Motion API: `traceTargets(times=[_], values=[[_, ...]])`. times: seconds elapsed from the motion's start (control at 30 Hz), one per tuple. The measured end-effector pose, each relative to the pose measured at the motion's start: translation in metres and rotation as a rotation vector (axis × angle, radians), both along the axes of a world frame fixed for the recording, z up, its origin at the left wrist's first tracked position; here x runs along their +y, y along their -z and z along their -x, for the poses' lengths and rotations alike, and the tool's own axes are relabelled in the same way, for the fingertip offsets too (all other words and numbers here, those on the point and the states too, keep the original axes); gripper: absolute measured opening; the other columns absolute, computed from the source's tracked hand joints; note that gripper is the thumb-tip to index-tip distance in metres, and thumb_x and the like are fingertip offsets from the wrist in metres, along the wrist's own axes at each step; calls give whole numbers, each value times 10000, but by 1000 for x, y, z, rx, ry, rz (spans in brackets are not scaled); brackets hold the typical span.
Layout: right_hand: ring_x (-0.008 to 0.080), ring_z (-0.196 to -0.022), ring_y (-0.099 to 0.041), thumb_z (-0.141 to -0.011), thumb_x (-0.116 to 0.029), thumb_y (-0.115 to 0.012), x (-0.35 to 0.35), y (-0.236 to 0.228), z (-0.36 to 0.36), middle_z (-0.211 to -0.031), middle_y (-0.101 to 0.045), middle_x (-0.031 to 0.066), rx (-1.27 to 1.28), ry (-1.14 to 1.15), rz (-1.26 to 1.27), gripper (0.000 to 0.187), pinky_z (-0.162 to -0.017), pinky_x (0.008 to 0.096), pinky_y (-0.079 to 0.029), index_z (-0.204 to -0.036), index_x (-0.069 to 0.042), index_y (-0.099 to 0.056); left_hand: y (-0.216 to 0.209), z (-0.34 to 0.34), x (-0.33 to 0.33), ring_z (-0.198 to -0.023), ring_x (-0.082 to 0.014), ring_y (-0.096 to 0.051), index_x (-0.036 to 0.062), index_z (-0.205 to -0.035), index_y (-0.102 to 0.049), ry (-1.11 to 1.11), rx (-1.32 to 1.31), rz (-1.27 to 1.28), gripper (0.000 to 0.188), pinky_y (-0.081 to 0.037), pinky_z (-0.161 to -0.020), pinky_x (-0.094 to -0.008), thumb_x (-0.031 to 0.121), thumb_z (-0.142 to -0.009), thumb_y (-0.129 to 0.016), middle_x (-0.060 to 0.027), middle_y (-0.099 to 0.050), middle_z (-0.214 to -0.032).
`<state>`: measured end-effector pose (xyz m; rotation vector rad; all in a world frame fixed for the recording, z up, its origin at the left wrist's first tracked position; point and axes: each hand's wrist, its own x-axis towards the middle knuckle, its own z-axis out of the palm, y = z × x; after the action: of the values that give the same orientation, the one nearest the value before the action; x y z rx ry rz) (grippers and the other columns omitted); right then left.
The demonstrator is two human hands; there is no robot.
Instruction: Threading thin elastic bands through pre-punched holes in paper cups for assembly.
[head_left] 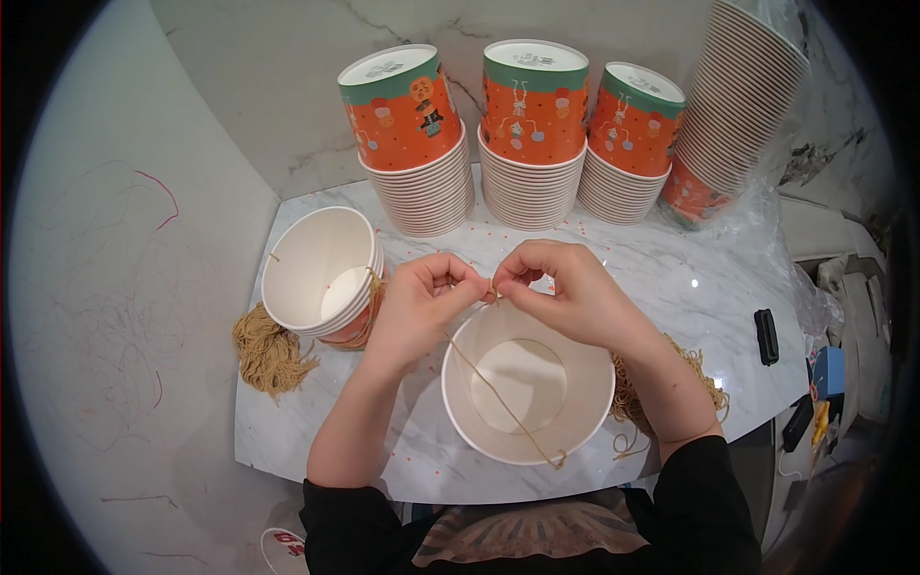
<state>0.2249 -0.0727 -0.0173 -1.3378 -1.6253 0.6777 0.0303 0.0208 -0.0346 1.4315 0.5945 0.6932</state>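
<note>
A white paper bucket [592, 407] stands mouth up before me, its round base showing inside. My left hand [422, 302] and my right hand [561, 287] meet at its far rim, fingertips pinched together on a tan cord. From beside my left hand the cord [482, 376] crosses the opening to the near rim, where a small knot sits. Just what the fingertips do with the cord's end is partly hidden by the fingers. Left of my left hand, a few nested buckets [316, 249] tilt to one side, with tan cord on them.
Tan cord bundles lie at the left [268, 353] and, partly behind my right forearm, at the right. Along the wall stand upside-down orange and green bucket stacks [402, 120]. A tall leaning stack [738, 96] is in clear plastic. A small black object [766, 336] lies near the table's right edge.
</note>
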Motion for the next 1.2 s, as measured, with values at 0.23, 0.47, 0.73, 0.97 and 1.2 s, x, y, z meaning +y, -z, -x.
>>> traceTargets(times=[0.23, 0.47, 0.73, 0.97, 1.2], values=[[248, -783, -707, -872, -182, -773, 1, 1, 1, -836, -715, 120, -125, -22, -86, 205, -715, 352, -556, -895, 8, -701, 4, 3, 5, -863, -98, -689, -8, -951, -687, 49, 22, 11, 61, -524, -788, -226, 52, -942, -697, -71, -745, -926], [215, -785, -695, -848, -138, -783, -1, -1, 2, -827, -702, 102, -174, -15, -68, 161, -707, 331, -545, -908, -13, -701, 2, 6, 9, -851, -88, -679, -5, -946, -689, 58, 84, -24, 58, -525, -785, -223, 50, -938, -703, -66, -737, -936], [211, -777, -682, -838, -96, -772, -1, 3, 3, -813, -685, 90, -231, -7, -76, 135, -710, 327, -539, -883, -4, -684, 1, 8, 10, -847, -80, -672, -8, -931, -684, 66, 96, -23, 49, -525, -774, -218, 36, -927, -704, -56, -728, -921], [257, -772, -703, -807, -120, -733, -2, 2, 1, -808, -697, 109, -267, -1, -130, 117, -694, 368, -557, -834, -21, -677, -5, 12, 10, -869, -128, -701, -17, -930, -673, 87, 94, -37, 49, -549, -835, -264, 28, -922, -690, -82, -731, -917], [196, -764, -666, -823, -111, -776, -3, -2, -2, -801, -676, 89, -203, -72, -26, 151, -700, 319, -526, -888, -3, -694, -10, 12, 7, -887, -132, -706, -17, -932, -674, 88, 75, -6, 49, -551, -840, -267, 25, -917, -692, -87, -731, -920]])
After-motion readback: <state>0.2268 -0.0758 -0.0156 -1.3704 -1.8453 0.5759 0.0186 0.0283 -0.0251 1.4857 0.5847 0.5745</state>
